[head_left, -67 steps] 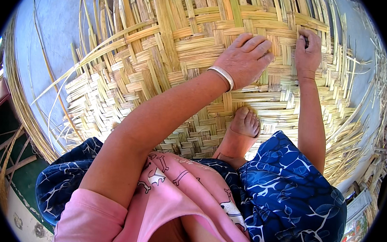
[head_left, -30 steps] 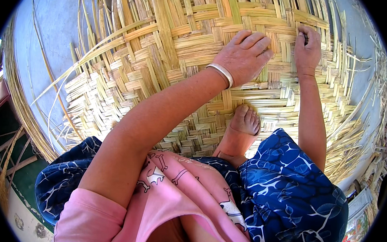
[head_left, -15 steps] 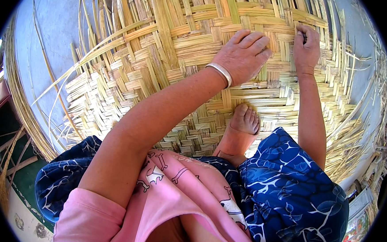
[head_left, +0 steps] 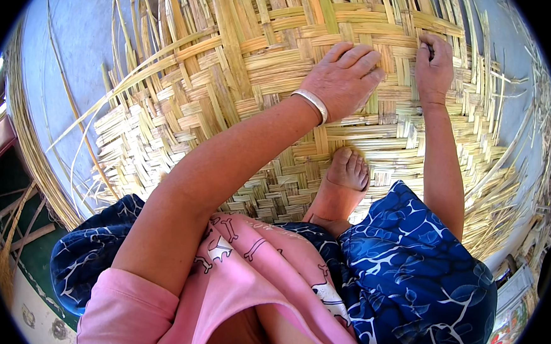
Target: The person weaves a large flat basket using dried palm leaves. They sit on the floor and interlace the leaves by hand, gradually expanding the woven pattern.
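Observation:
A large mat (head_left: pixel 155 127) woven from flat yellow reed strips spreads across the floor under both of my hands. My left hand (head_left: pixel 344 78) lies palm down on the weave near its upper middle, fingers stretched and slightly bent, with a silver bangle (head_left: pixel 310 103) at the wrist. To its right, my right hand (head_left: pixel 434 71) is closed, thumb and fingers pinched on a reed strip (head_left: pixel 411 70) among the upper rows. The fingertips partly hide the strip's end. Loose strip ends (head_left: pixel 147 22) stick out along the far edge.
My bare foot (head_left: pixel 346 176) rests on the mat below my left hand. Long thin reeds (head_left: pixel 29 128) lie along the left side of the blue-grey floor (head_left: pixel 76 27). Loose straw (head_left: pixel 539 138) lies at the right. A straw broom (head_left: pixel 6 263) is at the lower left.
Both hands have shifted very slightly to the left. The mat and my foot look the same.

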### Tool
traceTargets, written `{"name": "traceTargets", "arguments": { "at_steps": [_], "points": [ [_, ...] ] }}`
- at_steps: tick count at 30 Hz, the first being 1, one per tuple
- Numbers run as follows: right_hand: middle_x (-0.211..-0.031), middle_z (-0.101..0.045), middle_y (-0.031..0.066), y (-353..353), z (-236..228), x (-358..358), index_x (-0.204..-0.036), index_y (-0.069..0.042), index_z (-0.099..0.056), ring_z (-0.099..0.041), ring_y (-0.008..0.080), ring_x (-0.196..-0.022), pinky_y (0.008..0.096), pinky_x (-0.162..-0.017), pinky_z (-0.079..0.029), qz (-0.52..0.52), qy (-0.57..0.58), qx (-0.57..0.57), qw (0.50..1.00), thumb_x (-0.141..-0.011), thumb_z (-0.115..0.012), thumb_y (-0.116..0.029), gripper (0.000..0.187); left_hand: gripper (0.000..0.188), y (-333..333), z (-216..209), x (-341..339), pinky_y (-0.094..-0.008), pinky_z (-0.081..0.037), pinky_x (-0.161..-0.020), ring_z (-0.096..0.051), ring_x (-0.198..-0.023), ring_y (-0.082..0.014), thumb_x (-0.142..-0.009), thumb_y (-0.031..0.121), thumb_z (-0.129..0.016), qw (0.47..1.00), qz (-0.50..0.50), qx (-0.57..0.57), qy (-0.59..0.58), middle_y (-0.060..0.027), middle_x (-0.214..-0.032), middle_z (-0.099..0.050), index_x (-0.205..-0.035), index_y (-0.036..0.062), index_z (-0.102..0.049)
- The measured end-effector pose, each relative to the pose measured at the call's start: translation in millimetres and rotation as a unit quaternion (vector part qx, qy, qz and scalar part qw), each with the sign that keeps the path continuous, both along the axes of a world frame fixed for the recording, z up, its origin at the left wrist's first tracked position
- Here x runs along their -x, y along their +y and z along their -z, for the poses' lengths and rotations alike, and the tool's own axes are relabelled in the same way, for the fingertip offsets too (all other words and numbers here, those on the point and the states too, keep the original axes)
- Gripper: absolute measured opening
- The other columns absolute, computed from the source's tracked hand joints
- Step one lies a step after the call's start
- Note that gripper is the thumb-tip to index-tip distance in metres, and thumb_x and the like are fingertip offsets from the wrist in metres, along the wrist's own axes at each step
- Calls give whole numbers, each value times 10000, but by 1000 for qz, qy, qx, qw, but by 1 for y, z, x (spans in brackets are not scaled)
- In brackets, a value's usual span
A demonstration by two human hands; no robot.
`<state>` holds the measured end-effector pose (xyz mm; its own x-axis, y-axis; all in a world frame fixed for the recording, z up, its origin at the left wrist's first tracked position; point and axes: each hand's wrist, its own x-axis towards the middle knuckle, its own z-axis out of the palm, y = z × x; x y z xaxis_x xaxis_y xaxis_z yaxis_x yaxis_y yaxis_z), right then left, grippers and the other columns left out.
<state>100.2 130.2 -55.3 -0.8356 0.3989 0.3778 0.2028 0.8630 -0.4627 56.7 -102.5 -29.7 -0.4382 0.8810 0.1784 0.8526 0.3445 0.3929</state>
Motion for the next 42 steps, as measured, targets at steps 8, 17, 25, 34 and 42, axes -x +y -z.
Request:
{"name": "traceTargets", "arguments": {
  "at_steps": [8, 17, 25, 34, 42],
  "points": [
    [-1009, -622, 79, 1, 1, 0, -956, -80, -658, -606, 256, -898, 335, -787, -494, -6, 7, -8, 1000, -814, -558, -111, 176, 338, 0, 1, 0, -412, -274, -1084, -403, -1261, -225, -855, 256, -596, 1000, 2, -2, 0, -48, -1291, -495, -1178, 156, -595],
    [-1008, -624, 75, -4, -2, 1, -952, -83, -664, -608, 249, -901, 330, -785, -497, 3, 5, 0, 1000, -816, -561, -109, 174, 325, -1, 3, 1, -410, -275, -1083, -405, -1258, -225, -862, 256, -593, 1000, -4, -9, 3, -46, -1297, -492, -1172, 158, -593],
    [-1008, -623, 83, -3, -3, 1, -948, -70, -662, -607, 251, -905, 329, -794, -495, 3, -9, -1, 1000, -814, -560, -103, 172, 334, 0, 5, 1, -412, -282, -1076, -410, -1254, -224, -852, 252, -601, 1000, -6, -18, 6, -48, -1295, -494, -1172, 157, -591],
    [-1008, -623, 83, -3, -2, 1, -944, -77, -661, -606, 253, -908, 335, -801, -493, 3, -8, -13, 1000, -811, -562, -103, 168, 343, 0, 5, 1, -412, -282, -1076, -409, -1254, -223, -837, 242, -606, 1000, -3, -14, 4, -52, -1295, -496, -1168, 154, -597],
    [-1004, -626, 82, -1, 0, 0, -944, -79, -665, -604, 259, -914, 339, -802, -493, 7, -6, -10, 1000, -809, -571, -111, 168, 330, 0, 5, 0, -409, -283, -1075, -413, -1249, -220, -836, 241, -603, 1000, -4, -19, 6, -50, -1285, -502, -1152, 148, -604]
  ]
}}
